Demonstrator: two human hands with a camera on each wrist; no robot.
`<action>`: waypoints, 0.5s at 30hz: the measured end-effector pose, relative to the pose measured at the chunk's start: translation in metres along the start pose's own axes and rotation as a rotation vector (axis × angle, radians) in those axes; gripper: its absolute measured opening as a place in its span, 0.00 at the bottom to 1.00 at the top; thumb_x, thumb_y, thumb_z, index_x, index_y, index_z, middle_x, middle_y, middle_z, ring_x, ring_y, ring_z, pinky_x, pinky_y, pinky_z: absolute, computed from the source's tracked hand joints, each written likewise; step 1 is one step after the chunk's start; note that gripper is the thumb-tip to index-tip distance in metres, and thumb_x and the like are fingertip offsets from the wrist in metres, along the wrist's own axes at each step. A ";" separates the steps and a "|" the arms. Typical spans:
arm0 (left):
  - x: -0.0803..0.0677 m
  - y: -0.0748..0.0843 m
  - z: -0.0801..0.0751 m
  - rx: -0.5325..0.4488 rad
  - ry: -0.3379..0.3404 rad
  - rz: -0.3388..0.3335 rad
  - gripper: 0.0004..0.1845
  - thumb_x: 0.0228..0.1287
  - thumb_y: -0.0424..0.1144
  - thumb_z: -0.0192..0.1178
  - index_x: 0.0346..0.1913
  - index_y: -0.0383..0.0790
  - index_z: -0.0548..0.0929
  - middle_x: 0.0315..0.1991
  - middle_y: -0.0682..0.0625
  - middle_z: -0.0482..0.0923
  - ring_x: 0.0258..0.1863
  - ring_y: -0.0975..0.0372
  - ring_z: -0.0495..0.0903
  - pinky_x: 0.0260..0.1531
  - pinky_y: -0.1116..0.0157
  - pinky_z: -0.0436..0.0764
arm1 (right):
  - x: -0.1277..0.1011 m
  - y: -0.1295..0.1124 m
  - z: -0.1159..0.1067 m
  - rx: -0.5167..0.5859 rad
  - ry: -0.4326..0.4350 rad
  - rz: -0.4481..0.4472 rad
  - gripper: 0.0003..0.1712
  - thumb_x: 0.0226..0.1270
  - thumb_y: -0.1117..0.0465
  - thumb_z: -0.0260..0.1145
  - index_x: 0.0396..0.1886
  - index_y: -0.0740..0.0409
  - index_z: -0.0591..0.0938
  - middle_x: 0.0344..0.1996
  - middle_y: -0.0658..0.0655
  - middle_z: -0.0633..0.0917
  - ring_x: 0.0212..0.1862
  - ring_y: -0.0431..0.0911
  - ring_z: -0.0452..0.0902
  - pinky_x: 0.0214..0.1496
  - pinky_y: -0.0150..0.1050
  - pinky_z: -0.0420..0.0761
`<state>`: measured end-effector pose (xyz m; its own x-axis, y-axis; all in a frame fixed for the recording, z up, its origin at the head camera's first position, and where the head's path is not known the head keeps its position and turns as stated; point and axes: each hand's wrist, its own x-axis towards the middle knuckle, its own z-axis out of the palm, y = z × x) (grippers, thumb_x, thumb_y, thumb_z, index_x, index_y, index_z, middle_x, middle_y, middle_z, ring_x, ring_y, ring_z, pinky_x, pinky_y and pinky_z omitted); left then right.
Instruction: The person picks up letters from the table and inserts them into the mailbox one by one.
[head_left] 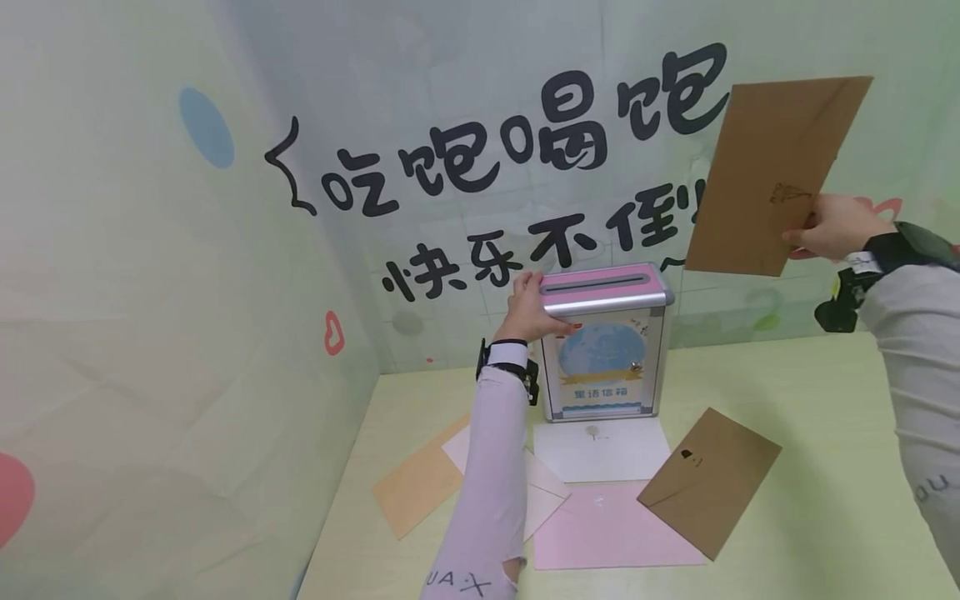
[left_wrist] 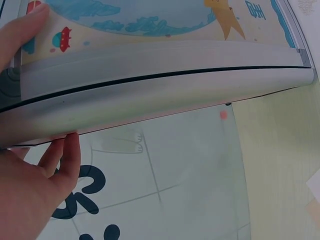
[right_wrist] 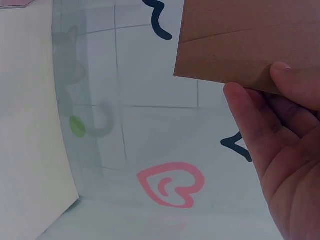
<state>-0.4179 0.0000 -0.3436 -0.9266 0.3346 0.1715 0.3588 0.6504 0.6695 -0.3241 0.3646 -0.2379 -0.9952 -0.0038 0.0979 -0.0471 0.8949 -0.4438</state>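
Observation:
At the back of the table stands a letter box with silver edges, a pink top with a long slot, and a printed front panel. My left hand holds its top left corner, thumb on the front and fingers over the top; the left wrist view shows that thumb against the panel and the fingers at the silver rim. Up at the right, my right hand pinches a brown envelope by its lower right edge. In the right wrist view, the thumb lies over the envelope, fingers behind.
Before the box lie a white envelope and a pink envelope. Another brown envelope overlaps the pink one at right. At left are a tan envelope and a pale envelope, partly behind my left sleeve. A lettered wall rises behind.

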 end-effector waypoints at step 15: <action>0.003 -0.002 0.002 -0.003 0.004 -0.014 0.59 0.32 0.41 0.77 0.70 0.43 0.51 0.70 0.45 0.41 0.64 0.48 0.52 0.54 0.54 0.69 | 0.014 -0.034 0.005 0.006 -0.014 -0.033 0.26 0.62 0.64 0.57 0.51 0.83 0.64 0.42 0.80 0.75 0.36 0.63 0.78 0.37 0.51 0.77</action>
<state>-0.4213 0.0015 -0.3459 -0.9321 0.3224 0.1652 0.3454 0.6532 0.6738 -0.3368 0.3323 -0.2258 -0.9942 -0.0397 0.0998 -0.0803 0.8917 -0.4455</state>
